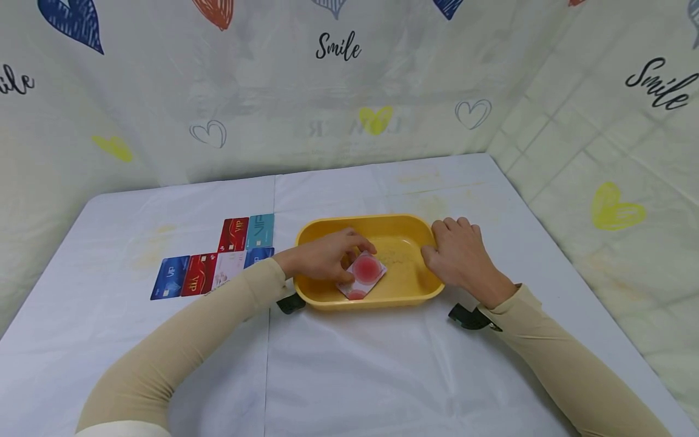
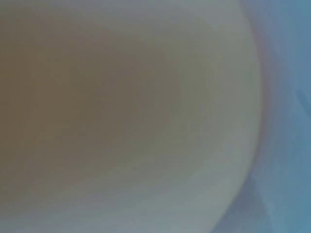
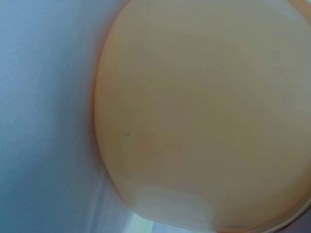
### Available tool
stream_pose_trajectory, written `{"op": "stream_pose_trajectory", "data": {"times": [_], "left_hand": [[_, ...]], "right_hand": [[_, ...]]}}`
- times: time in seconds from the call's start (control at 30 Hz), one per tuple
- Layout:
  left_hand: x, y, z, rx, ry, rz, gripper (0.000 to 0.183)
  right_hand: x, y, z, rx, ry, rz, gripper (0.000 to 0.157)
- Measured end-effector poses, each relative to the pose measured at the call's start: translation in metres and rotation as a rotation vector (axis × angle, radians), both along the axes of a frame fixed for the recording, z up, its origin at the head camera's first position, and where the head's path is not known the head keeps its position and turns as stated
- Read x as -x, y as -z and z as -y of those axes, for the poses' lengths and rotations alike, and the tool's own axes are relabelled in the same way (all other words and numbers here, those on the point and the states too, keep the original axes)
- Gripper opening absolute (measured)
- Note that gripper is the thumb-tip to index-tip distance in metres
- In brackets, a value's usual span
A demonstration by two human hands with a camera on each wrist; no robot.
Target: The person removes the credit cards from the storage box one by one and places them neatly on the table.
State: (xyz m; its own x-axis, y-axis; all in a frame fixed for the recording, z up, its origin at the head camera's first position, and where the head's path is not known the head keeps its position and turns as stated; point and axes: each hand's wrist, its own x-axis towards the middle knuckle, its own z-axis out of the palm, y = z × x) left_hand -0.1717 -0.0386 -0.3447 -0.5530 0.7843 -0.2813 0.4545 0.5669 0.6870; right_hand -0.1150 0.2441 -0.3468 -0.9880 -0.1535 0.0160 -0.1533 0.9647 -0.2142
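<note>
A yellow plastic tray [image 1: 404, 233] sits on the white-covered table. My left hand [image 1: 327, 255] reaches over its left rim and holds a white-and-pink card [image 1: 367, 270] with a red circle, thumb on one edge and fingertips at another. The card lies tilted low inside the tray. At the right end, my right hand [image 1: 455, 255] grips the tray's rim, thumb on the inner side and fingers curled over outside. The left wrist view shows only a blurred, pale brownish surface up close; the tray's outer wall [image 3: 204, 107] fills most of the right wrist view.
Left of the tray lie cards in two rows: a red VIP card [image 1: 233, 235] and a teal one [image 1: 260, 230] behind, then a blue one [image 1: 170, 277], a red one [image 1: 199, 274], a white-pink one [image 1: 228, 267] and another blue one [image 1: 259, 255]. Printed curtains [image 1: 262, 91] hang behind the table.
</note>
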Motion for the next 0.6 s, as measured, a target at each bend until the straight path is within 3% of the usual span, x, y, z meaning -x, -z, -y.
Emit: {"op": "stream_pose_trajectory", "data": {"times": [0.3,0.6], "left_hand": [[0.0000,-0.0008,0.0007,-0.019,-0.031,0.030,0.069],[0.0002,-0.0003,0.0005,-0.049,-0.064,0.049,0.059]], "right_hand": [[0.0004,0.0005,0.0003,-0.002,-0.003,-0.009,0.027],[0.0008,0.0008,0.0001,-0.001,-0.002,-0.007,0.027]]}}
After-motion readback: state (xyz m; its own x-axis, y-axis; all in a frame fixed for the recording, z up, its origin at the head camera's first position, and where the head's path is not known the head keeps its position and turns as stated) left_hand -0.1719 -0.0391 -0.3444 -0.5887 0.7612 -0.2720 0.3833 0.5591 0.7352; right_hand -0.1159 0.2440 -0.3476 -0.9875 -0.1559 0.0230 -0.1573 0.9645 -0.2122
